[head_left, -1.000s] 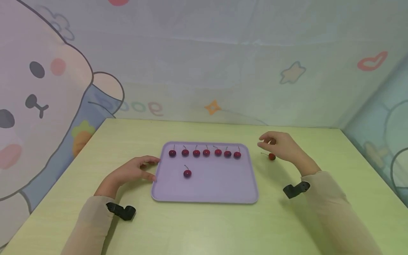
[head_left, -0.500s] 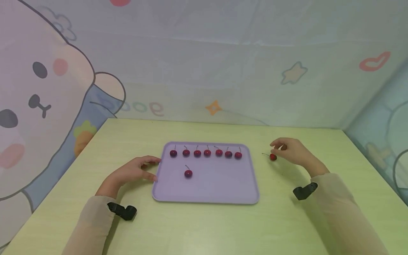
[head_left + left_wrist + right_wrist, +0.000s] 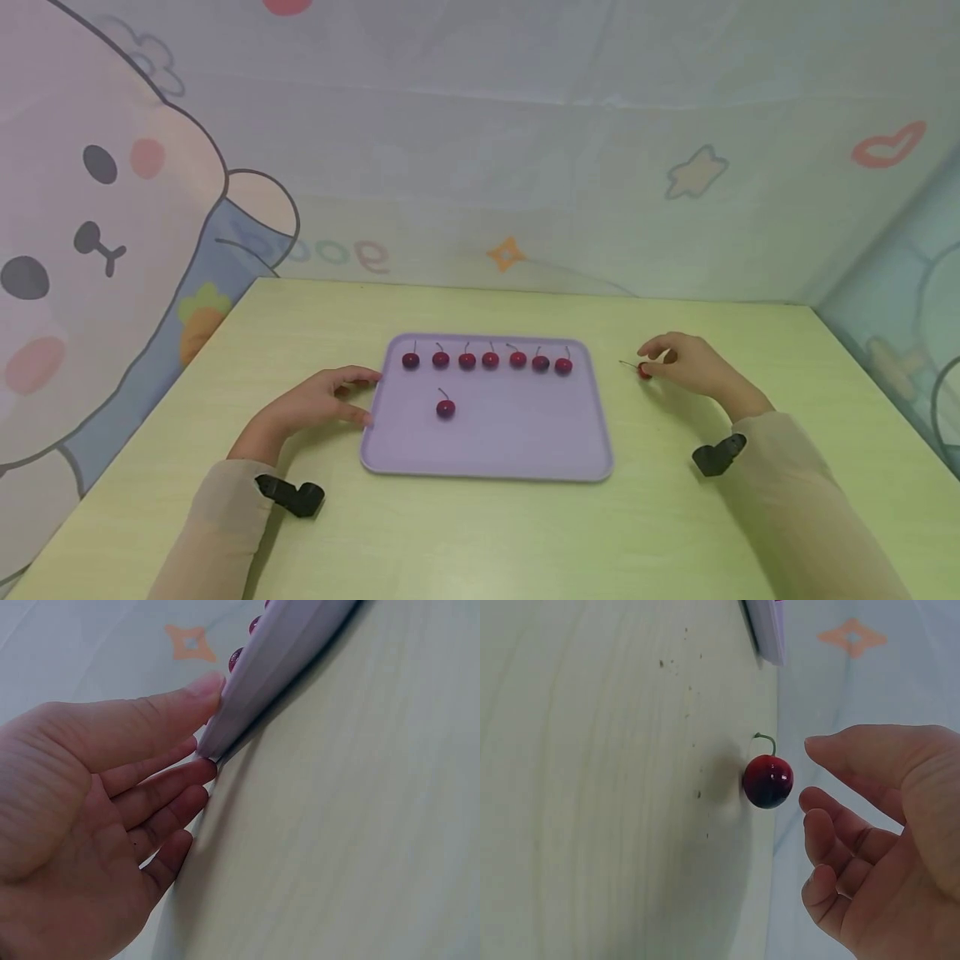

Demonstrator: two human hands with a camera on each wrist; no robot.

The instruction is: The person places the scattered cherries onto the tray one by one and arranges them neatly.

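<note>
- The bench [image 3: 480,533] carries a purple tray [image 3: 525,450] with eight cherries.
- The left hand [image 3: 311,404], fingers straight, still steadies the tray's left rim.
- The right hand [image 3: 693,367] has dropped toward the loose cherry [image 3: 644,372] beside the tray; its fingers stand apart, cherry unpinched, so the pickup looks near.

Both hands [image 3: 315,404] [image 3: 686,364] low, fingers [image 3: 832,825] loosely spread.
</note>
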